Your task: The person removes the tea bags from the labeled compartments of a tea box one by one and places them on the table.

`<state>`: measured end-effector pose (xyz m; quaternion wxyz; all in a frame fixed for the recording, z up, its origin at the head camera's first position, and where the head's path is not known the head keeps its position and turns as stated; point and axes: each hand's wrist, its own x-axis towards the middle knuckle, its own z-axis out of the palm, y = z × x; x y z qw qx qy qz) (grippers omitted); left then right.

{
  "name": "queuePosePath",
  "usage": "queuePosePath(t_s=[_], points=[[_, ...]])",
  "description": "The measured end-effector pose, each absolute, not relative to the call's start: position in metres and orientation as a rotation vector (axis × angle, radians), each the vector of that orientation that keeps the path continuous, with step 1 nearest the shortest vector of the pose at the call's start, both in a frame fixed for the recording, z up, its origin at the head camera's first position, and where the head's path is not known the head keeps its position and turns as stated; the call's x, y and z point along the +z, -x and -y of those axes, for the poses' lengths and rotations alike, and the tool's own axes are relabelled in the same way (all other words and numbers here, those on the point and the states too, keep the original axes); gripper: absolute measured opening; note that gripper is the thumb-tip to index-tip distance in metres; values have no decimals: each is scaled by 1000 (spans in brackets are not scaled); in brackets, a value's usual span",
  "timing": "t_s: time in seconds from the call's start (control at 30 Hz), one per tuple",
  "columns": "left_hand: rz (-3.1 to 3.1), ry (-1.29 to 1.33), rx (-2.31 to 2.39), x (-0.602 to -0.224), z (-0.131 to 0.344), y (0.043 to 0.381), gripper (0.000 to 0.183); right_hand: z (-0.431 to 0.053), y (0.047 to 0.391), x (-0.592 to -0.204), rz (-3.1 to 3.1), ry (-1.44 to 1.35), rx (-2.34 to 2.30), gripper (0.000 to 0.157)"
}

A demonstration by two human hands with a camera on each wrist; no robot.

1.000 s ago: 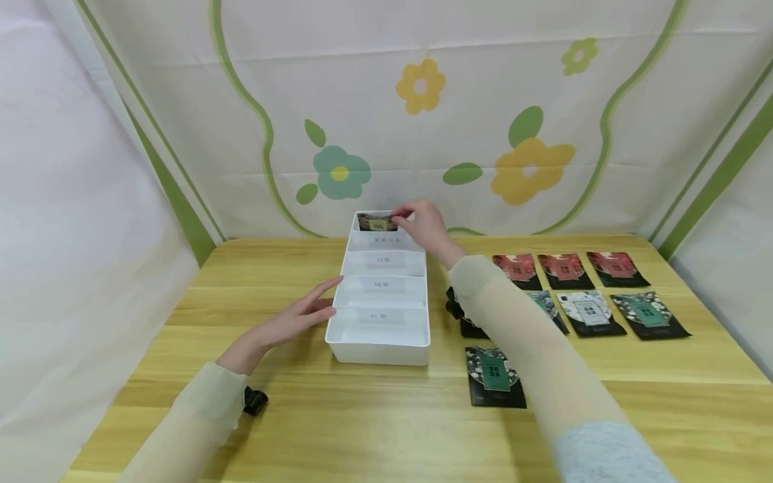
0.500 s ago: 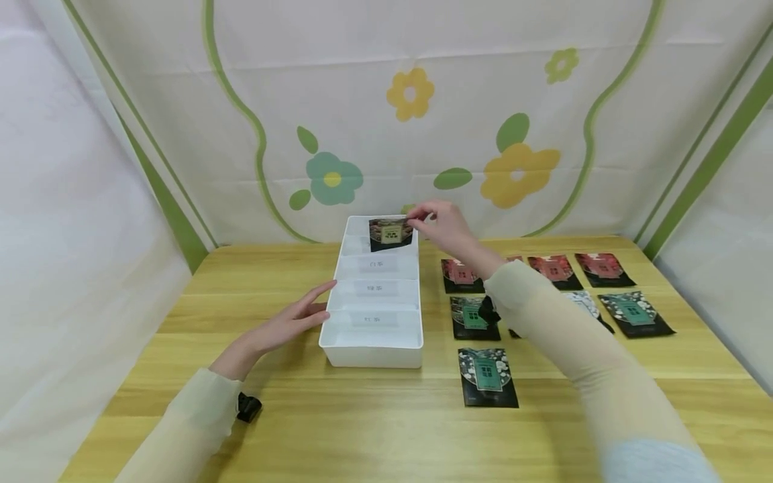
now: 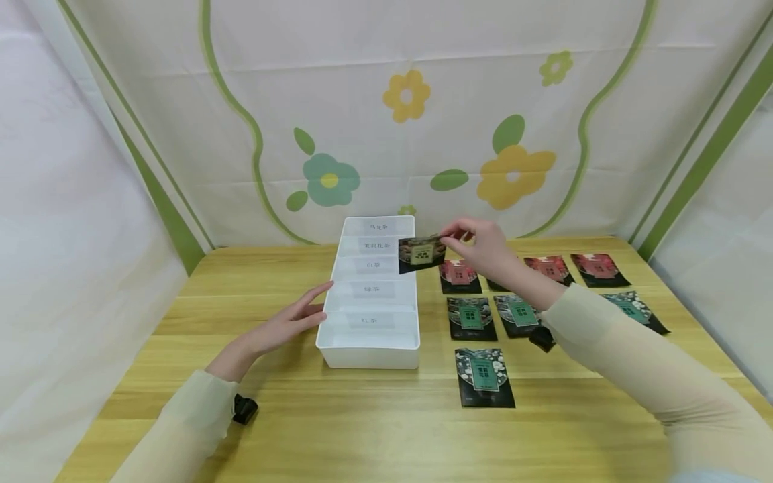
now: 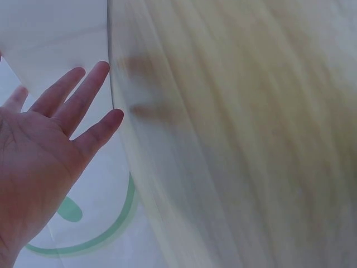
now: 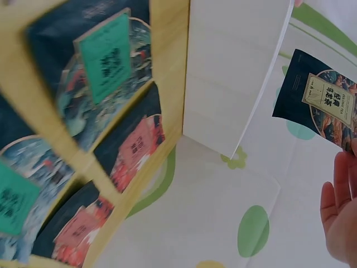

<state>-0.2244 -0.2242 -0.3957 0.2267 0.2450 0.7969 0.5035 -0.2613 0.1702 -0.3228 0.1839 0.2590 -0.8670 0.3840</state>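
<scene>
A dark tea sachet with a yellowish label hangs by its corner from my right hand, pinched between thumb and fingers. It overlaps the right rim of a long white divided box in the head view. The right wrist view shows that sachet raised beside the box's wall. My left hand rests its extended fingertips along the box's left side. In the left wrist view the left hand has its fingers spread at the box's side. Paper labels mark the box's compartments.
Right of the box lie more sachets on the wooden table: red-labelled ones at the back, green-labelled and others in the middle row, and a single sachet in front. A flowered curtain hangs behind the table.
The right hand has lifted the yellow-labelled sachet out of the box's rear compartment and carried it right and nearer, to the box's right rim. My left hand stays at the box's side.
</scene>
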Motion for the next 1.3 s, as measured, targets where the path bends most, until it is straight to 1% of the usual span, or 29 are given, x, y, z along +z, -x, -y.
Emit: queuePosePath(t_s=[0.33,0.53,0.63,0.77,0.93,1.1,1.3], points=[[-2188,-667,1389,-394,224,224,62,-210,219,-320,2611,-605,1032,9],[-2154,-668,1403,-392,224,224,63,-231,198,-324,2593,-610,938,7],[-2148,-674,1408,-392,224,224,63,-241,190,-327,2571,-623,926,8],[-2151,-675,1403,-394,224,224,63,-254,176,-331,2625,-578,924,8],[-2155,-680,1395,-393,223,223,63,-270,157,-343,2718,-496,920,6],[-2158,-685,1400,-392,222,223,63,-288,141,-360,2761,-455,966,8],[-2164,-679,1402,-393,223,223,63,-305,130,-377,2814,-448,987,10]])
